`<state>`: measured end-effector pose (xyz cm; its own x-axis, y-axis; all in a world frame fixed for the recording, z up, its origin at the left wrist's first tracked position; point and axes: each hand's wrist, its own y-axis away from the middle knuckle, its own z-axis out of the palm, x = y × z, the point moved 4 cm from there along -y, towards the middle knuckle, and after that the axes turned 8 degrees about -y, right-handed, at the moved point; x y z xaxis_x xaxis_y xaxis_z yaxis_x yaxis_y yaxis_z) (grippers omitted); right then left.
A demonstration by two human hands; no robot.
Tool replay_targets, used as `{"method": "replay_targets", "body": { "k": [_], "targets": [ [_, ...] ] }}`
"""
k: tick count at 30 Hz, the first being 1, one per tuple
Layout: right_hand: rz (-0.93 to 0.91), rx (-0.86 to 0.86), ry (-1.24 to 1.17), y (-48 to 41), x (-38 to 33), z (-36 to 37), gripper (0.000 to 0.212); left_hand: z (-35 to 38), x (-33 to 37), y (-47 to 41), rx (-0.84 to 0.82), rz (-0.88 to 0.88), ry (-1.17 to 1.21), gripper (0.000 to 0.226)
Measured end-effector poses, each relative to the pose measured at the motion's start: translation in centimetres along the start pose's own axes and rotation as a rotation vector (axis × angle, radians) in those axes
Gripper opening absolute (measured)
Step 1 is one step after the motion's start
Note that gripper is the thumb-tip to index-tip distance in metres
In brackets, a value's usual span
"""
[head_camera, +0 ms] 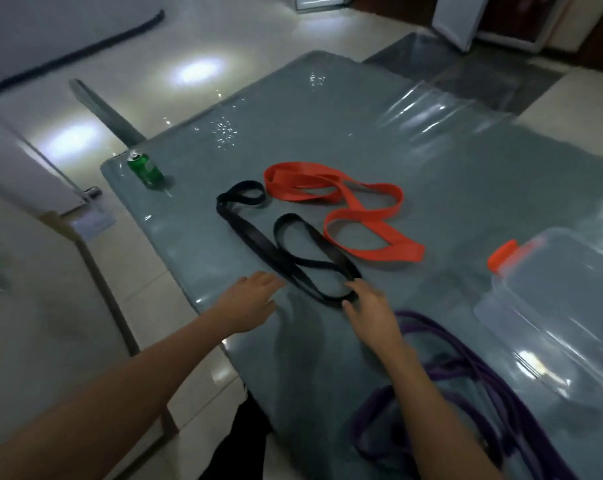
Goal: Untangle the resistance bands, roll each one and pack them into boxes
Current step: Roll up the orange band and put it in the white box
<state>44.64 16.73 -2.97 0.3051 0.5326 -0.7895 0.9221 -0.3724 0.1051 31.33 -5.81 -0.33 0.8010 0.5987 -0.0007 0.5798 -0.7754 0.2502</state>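
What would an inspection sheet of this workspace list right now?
Surface: glossy grey table.
Job's things: black band, looped and twisted; orange band beyond it; purple band bunched at the near edge; clear box with an orange latch on the right.
Clutter: green can near the left corner.
Hands: left hand, fingers straight, beside the black band; right hand touches its near loop, grip unclear.
Cables: nothing seen.
Surroundings: pale tiled floor with light reflections.
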Motion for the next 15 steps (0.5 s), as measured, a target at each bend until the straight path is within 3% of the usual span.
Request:
{"method": "replay_targets", "body": {
  "k": [5, 12, 15],
  "targets": [
    [0.156, 0.045, 0.077, -2.6, 1.8, 0.8, 0.063, -0.5, -1.7, -6.0, 0.057, 0.149, -0.042, 0.062],
    [0.364, 0.006, 0.238, -6.5, 0.9, 3.9, 0.1, 1.4, -6.0, -13.6, -0.19, 0.432, -0.276, 0.087],
    [0.443, 0.011, 0.267, -7.2, -0.2, 5.3, 0.118, 2.5, -7.7, -14.1, -0.066, 0.614, -0.337, 0.078]
  ]
}}
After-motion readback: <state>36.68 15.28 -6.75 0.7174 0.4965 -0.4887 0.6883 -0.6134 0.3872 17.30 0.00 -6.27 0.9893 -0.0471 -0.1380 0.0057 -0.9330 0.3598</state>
